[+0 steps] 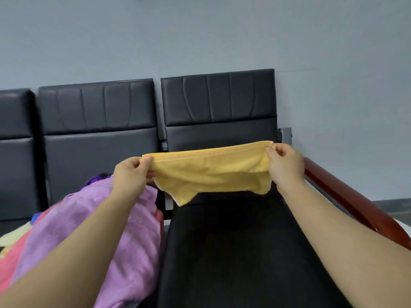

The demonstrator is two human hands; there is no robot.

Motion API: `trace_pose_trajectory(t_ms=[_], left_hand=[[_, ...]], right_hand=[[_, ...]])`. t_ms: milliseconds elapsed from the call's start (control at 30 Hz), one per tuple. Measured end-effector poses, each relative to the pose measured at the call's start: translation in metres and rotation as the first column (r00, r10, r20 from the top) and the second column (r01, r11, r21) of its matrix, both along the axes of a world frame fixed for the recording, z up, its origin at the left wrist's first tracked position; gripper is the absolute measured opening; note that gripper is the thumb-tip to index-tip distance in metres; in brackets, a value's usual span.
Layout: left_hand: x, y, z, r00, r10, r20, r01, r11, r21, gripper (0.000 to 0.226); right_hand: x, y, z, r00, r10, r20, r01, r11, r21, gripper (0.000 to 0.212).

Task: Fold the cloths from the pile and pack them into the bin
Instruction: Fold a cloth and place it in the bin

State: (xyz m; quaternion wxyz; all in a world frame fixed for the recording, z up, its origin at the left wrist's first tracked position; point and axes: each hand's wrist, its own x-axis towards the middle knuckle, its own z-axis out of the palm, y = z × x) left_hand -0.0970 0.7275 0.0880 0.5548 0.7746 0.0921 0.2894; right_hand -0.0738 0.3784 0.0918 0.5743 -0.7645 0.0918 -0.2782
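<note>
You have nothing to read here: no lettering, label or number shows on the yellow cloth (211, 172) or the black chairs (219, 101), as far as this soft picture lets you tell.

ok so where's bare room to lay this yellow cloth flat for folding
The black seat under the yellow cloth is bare, bordered by the cloth pile on its left and the wooden armrest on its right. The next seat to the left is crowded: a purple cloth on top, a pink cloth and a pale yellow cloth at its left.
</note>
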Motion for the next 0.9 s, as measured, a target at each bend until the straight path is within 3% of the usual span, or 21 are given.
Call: trace_pose_trajectory(t_ms=[233, 333, 400, 467, 533, 600, 667, 767, 900], left_hand=[[-0.023, -0.007, -0.014, 1.000, -0.001, -0.012, 0.002, 0.993, 0.121, 0.031], [-0.036, -0.005, -0.042, 0.993, -0.042, -0.112, 0.062, 0.982, 0.179, 0.031], [-0.044, -0.003, -0.066, 0.978, -0.063, -0.199, 0.100, 0.978, 0.183, 0.037], [-0.051, -0.001, -0.092, 0.948, -0.099, -0.303, 0.141, 0.983, 0.117, 0.038], [-0.058, 0.001, -0.124, 0.872, -0.145, -0.467, 0.190, 0.981, 0.050, 0.033], [-0.065, -0.002, -0.150, 0.766, -0.175, -0.618, 0.220, 0.975, -0.003, 0.031], [-0.069, -0.008, -0.166, 0.720, -0.188, -0.668, 0.232, 0.972, -0.023, 0.026], [-0.063, -0.017, -0.168, 0.752, -0.144, -0.643, 0.219, 0.975, 0.037, 0.027], [-0.047, -0.010, -0.173, 0.816, -0.077, -0.572, 0.134, 0.989, 0.058, 0.045]], right_hand=[[-0.019, -0.010, -0.023, 0.999, 0.035, -0.006, -0.035, 0.999, 0.021, 0.009], [-0.033, -0.018, -0.047, 0.989, 0.097, -0.113, -0.099, 0.995, -0.015, 0.012], [-0.044, -0.023, -0.065, 0.956, 0.127, -0.264, -0.150, 0.986, -0.068, 0.016], [-0.050, -0.027, -0.085, 0.863, 0.164, -0.477, -0.236, 0.967, -0.094, 0.017], [-0.057, -0.028, -0.105, 0.715, 0.188, -0.674, -0.318, 0.945, -0.074, 0.019], [-0.064, -0.027, -0.118, 0.574, 0.217, -0.790, -0.361, 0.932, -0.007, 0.019], [-0.067, -0.024, -0.126, 0.500, 0.228, -0.835, -0.374, 0.927, 0.029, 0.019], [-0.060, -0.024, -0.137, 0.492, 0.192, -0.849, -0.356, 0.935, 0.005, 0.021], [-0.040, -0.027, -0.151, 0.610, 0.140, -0.780, -0.286, 0.957, -0.052, 0.013]])
